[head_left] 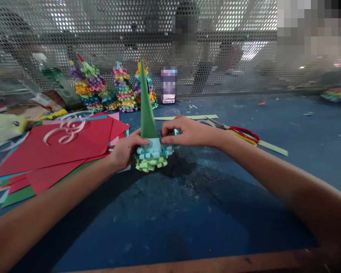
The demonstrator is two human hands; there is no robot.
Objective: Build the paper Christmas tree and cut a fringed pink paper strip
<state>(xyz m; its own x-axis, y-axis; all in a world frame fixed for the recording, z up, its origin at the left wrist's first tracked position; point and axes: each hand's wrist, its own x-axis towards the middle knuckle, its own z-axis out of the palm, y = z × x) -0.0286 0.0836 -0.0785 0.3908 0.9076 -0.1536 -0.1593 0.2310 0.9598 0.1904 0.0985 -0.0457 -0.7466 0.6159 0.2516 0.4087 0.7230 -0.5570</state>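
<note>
A green paper cone point(148, 113) stands upright on the blue table, its tip pointing up. Around its base run a light green curled fringe point(150, 165) and, above that, a light blue curled paper strip point(152, 148). My left hand point(127, 148) grips the cone's lower left side, thumb lying on the blue strip. On the right, my right hand point(183, 132) pinches the blue strip between thumb and fingers; a curled piece of it shows beside the fingertips. The backs of both hands hide part of the cone's base.
Red and green paper sheets point(74, 144) with white curls point(65, 131) lie at left. Finished fringed cones point(126, 91), a bottle point(59, 83) and a phone point(168, 85) stand along the perforated metal screen point(102, 41). Red-and-yellow scissors point(244, 134) and pale green strips point(274, 148) lie at right.
</note>
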